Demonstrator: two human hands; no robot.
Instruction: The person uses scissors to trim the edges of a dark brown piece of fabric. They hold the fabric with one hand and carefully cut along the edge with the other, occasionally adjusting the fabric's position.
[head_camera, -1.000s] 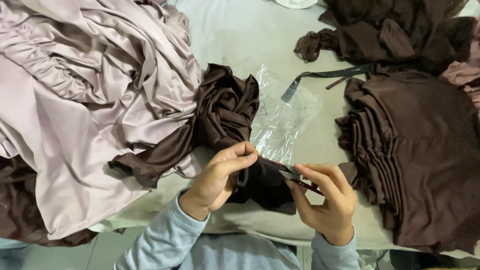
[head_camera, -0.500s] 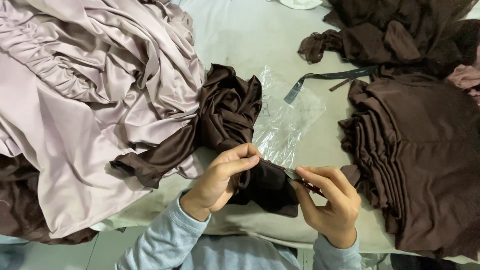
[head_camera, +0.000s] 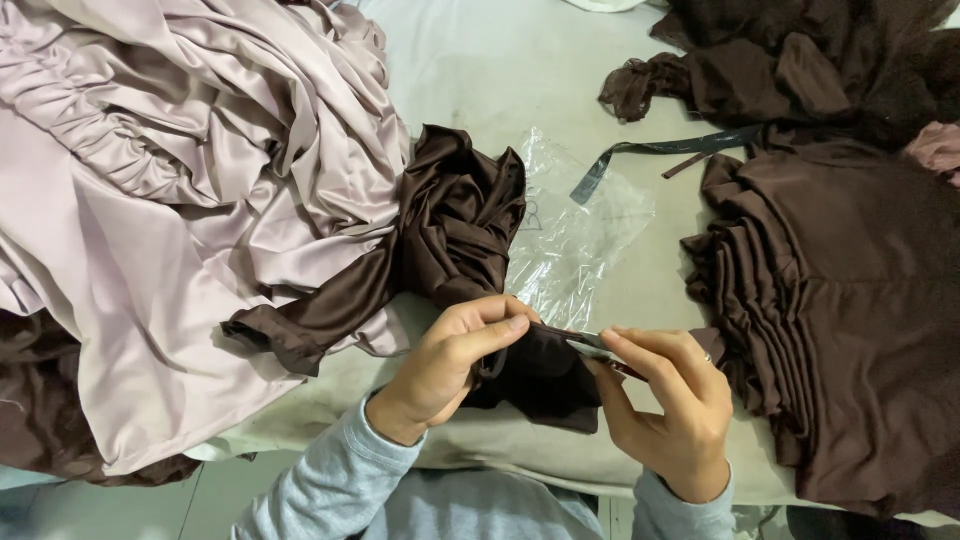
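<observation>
While pinched: hands (head_camera: 560, 385) on brown cloth (head_camera: 545, 375)

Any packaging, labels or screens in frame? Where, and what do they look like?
Plastic bag: clear, crumpled, flat on the table centre, right of the dark brown satin bundle; faint print, unreadable.
No labels, signs or screens visible.
</observation>
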